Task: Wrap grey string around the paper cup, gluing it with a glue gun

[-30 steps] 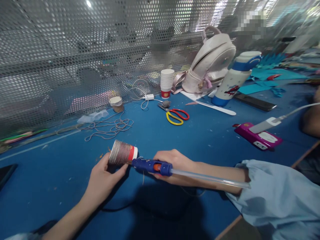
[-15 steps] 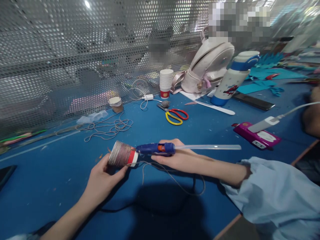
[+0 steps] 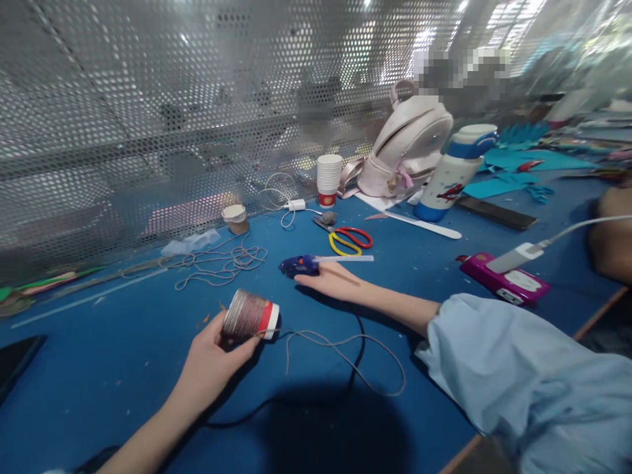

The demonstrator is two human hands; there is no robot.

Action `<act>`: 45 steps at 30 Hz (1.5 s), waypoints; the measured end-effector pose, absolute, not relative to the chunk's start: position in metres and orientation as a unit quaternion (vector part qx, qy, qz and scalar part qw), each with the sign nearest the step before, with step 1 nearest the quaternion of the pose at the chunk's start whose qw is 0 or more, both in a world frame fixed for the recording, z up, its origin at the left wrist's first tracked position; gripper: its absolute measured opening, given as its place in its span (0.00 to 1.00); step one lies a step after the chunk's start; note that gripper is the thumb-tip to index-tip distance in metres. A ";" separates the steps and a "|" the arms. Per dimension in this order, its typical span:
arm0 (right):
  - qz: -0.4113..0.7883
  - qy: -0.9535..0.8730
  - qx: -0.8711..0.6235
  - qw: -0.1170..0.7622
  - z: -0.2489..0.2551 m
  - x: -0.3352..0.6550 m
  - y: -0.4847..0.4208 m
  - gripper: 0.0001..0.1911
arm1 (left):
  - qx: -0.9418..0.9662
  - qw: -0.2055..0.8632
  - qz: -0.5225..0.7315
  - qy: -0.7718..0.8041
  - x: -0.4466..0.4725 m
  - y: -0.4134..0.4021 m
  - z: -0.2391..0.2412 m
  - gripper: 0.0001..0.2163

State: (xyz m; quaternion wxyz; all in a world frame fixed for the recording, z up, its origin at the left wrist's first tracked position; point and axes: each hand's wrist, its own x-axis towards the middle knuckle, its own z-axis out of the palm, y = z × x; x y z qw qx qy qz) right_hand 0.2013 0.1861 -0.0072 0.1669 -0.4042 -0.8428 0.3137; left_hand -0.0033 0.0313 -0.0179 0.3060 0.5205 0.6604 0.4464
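My left hand (image 3: 210, 359) is closed round a paper cup (image 3: 249, 315) wound with string, lying on its side with its red and white rim to the right. A loose end of string (image 3: 345, 349) trails from the cup over the blue table (image 3: 113, 342). My right hand (image 3: 330, 282) reaches forward and rests against a blue glue gun (image 3: 300, 265) with a clear glue stick (image 3: 345, 259) out of its back. The gun sits on the table; the fingers are mostly hidden under it. A black cord (image 3: 353, 359) runs back from the gun.
Red and yellow scissors (image 3: 348, 238), a stack of paper cups (image 3: 328, 179), a pile of string (image 3: 222, 260), a small wrapped cup (image 3: 236, 218), a pale backpack (image 3: 407, 146), a bottle (image 3: 451, 172) and a pink phone (image 3: 503, 282) on a charger lie beyond. Perforated metal wall behind. Another person's arm (image 3: 609, 234) at right.
My right hand has carried the glue gun away from the cup, forward, and brought it down onto the table. My left hand keeps the cup; the string end now lies loose.
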 end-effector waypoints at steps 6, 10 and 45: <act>0.264 -0.865 -0.389 0.175 -0.004 0.221 0.180 0.16 | 0.518 0.286 0.444 0.673 -0.007 0.032 -0.018 0.16; 0.220 -0.842 -0.456 0.186 0.010 0.252 0.155 0.14 | 0.509 0.271 0.444 0.686 -0.009 0.031 -0.012 0.17; 0.250 -0.920 -0.161 0.254 0.013 0.181 0.113 0.06 | 0.530 0.291 0.376 0.702 0.008 0.020 0.002 0.15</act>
